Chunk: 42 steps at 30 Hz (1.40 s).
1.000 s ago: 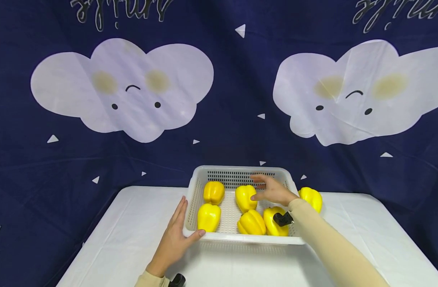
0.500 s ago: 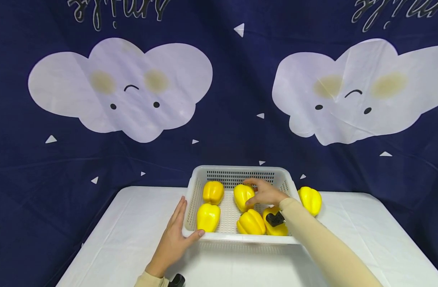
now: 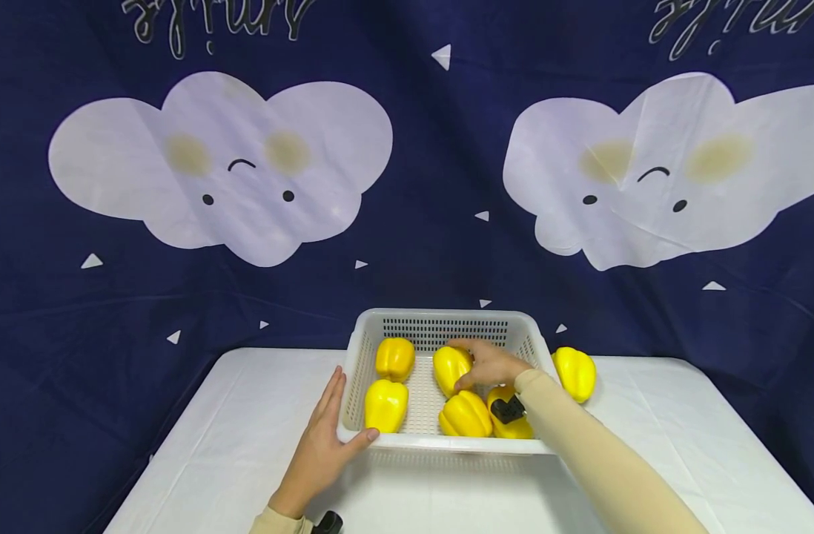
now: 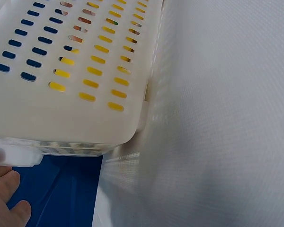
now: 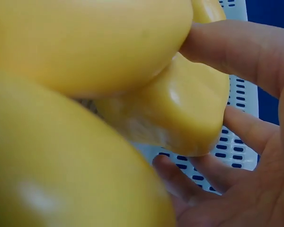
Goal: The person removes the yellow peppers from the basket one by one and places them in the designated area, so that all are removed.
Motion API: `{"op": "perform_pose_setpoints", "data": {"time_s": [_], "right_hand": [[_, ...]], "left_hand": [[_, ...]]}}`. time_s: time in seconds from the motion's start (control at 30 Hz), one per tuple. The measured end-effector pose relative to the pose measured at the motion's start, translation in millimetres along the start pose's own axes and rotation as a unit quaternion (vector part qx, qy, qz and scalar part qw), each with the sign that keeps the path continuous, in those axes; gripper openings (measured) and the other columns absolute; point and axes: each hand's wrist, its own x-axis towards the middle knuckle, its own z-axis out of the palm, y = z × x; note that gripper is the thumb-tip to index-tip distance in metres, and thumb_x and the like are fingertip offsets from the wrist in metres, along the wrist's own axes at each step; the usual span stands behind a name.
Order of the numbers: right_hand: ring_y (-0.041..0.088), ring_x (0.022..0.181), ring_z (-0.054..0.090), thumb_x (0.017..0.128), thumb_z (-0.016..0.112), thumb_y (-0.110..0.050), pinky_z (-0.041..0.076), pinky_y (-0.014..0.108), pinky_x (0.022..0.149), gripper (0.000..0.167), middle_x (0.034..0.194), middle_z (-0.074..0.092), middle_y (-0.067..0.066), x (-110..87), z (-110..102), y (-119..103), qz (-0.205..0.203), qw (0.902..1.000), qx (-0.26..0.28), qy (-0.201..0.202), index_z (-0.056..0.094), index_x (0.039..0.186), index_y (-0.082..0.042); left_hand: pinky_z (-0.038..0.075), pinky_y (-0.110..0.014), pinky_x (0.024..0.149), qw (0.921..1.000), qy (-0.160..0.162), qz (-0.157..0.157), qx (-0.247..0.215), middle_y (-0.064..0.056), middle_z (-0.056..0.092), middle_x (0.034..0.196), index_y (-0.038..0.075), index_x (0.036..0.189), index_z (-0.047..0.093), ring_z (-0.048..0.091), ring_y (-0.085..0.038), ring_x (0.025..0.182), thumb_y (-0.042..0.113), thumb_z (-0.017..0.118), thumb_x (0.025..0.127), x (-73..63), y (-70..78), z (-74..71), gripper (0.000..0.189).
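A white perforated plastic basket holds several yellow bell peppers. My right hand reaches into it and grips the bell pepper at the back middle, thumb on the near side and fingers around the far side. The right wrist view has this pepper between thumb and fingers, behind two nearer peppers. My left hand rests at the basket's front left corner, thumb over the front rim and straight fingers along the outer left wall. Part of that hand appears beside the basket wall in the left wrist view.
Two bell peppers, one behind and one in front, lie at the basket's left. Another pepper is at its front. One more pepper sits on the white tablecloth, right of the basket. A dark blue curtain hangs behind.
My right hand has moved left and down onto the back middle pepper, and its fingers have closed around it. The left hand and basket have stayed in place.
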Motion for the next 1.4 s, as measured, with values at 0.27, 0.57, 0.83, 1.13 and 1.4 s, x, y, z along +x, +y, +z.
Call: {"op": "perform_pose_setpoints", "data": {"time_s": [0.27, 0.57, 0.83, 1.13, 1.4], "right_hand": [[0.028, 0.123, 0.054, 0.074, 0.087, -0.013, 0.043, 0.05, 0.109, 0.092, 0.142, 0.054, 0.012, 2.0, 2.5, -0.6, 0.017, 0.9997, -0.007, -0.018, 0.042, 0.153, -0.01], [0.03, 0.126, 0.052, 0.069, 0.088, -0.011, 0.042, 0.052, 0.108, 0.098, 0.146, 0.051, 0.013, 4.4, 3.4, -3.3, 0.022, 0.9995, -0.014, -0.017, 0.04, 0.155, -0.012], [0.029, 0.125, 0.051, 0.068, 0.087, -0.011, 0.043, 0.051, 0.106, 0.099, 0.145, 0.05, 0.013, 6.1, 4.6, -6.1, 0.036, 0.9984, -0.041, -0.015, 0.04, 0.155, -0.014], [0.029, 0.122, 0.051, 0.068, 0.091, -0.021, 0.044, 0.05, 0.105, 0.098, 0.143, 0.048, 0.012, 8.9, 5.2, -2.9, 0.045, 0.9977, -0.05, 0.006, 0.043, 0.153, -0.017], [0.028, 0.113, 0.053, 0.064, 0.089, -0.024, 0.048, 0.049, 0.098, 0.1, 0.133, 0.05, 0.013, 7.1, 0.9, -6.1, 0.014, 0.9992, -0.025, 0.027, 0.043, 0.153, -0.015]], "left_hand": [[0.028, -0.061, 0.114, 1.0, 0.001, 0.002, 0.002, -0.011, 0.017, 0.167, -0.003, 0.157, 0.026, 0.024, -0.039, 0.149, 0.046, 0.076, 0.086, -0.6, -0.9, 0.7, 0.1], [0.028, -0.061, 0.114, 1.0, 0.003, 0.002, 0.004, -0.01, 0.017, 0.167, -0.002, 0.157, 0.026, 0.024, -0.038, 0.15, 0.047, 0.076, 0.086, -0.3, 0.0, 0.5, 0.1], [0.027, -0.06, 0.115, 1.0, -0.003, -0.004, -0.001, -0.009, 0.016, 0.167, -0.001, 0.158, 0.024, 0.022, -0.037, 0.15, 0.048, 0.076, 0.086, -0.3, -1.5, 1.2, 0.1], [0.027, -0.059, 0.116, 1.0, 0.001, 0.002, -0.004, -0.009, 0.017, 0.167, -0.001, 0.157, 0.025, 0.023, -0.036, 0.15, 0.045, 0.078, 0.085, 0.5, -0.3, 1.0, 0.102], [0.027, -0.059, 0.116, 1.0, 0.002, 0.004, -0.003, -0.009, 0.017, 0.167, -0.001, 0.157, 0.025, 0.023, -0.036, 0.15, 0.045, 0.078, 0.085, 0.4, -0.7, 0.9, 0.101]]}}
